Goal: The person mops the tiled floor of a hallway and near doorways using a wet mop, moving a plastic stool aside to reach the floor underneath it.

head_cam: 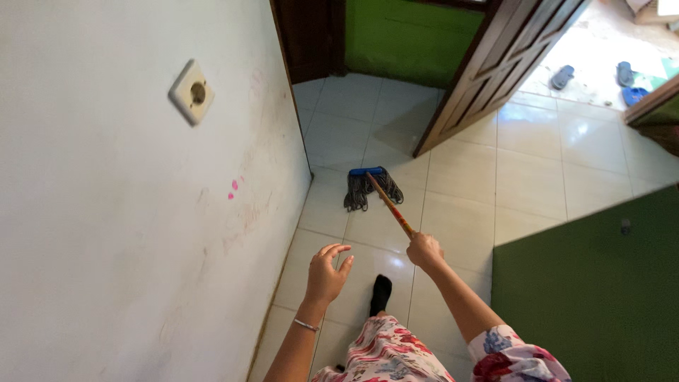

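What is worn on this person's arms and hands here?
Both hands are bare. The left hand has a thin silver bracelet at the wrist. The right hand wears nothing; its arm ends in a short floral sleeve, white with red and blue.

From my remote feed, the red-and-yellow striped wooden mop handle (pixel 389 204) has its top end hidden inside the right hand (pixel 424 250). The blue rubber sandals (pixel 622 78) outside are too small to read (pair count unclear). The dark wooden door (pixel 495 64) is cut by the top edge.
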